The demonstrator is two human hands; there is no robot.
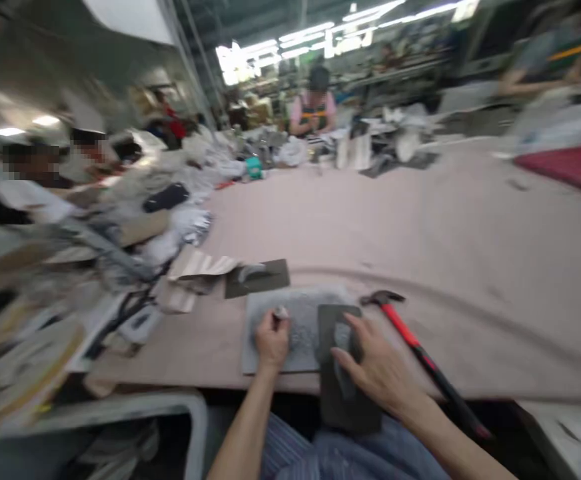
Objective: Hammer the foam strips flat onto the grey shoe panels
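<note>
My left hand [272,343] is closed round a small piece with a pale, silvery round top [281,311], upright over a grey slab [303,357]. The rest of that piece is hidden in the fingers. A dark rectangular board [343,413] lies partly over the slab's right side and juts past the table edge above my lap. On the board is a pale grey curved piece [343,337]. My right hand [378,367] rests over the board's right side, thumb and forefinger apart beside the curved piece; its other fingers are hidden. A claw hammer [408,333] with red and black handle lies to the right.
Behind the slab lies another dark board [270,277] beside striped cloth pieces [190,270]. Heaped material [170,227] runs along the left. A grey bin [195,413] stands at lower left. A co-worker [315,107] sits across the covered table [370,220]; others are left and right.
</note>
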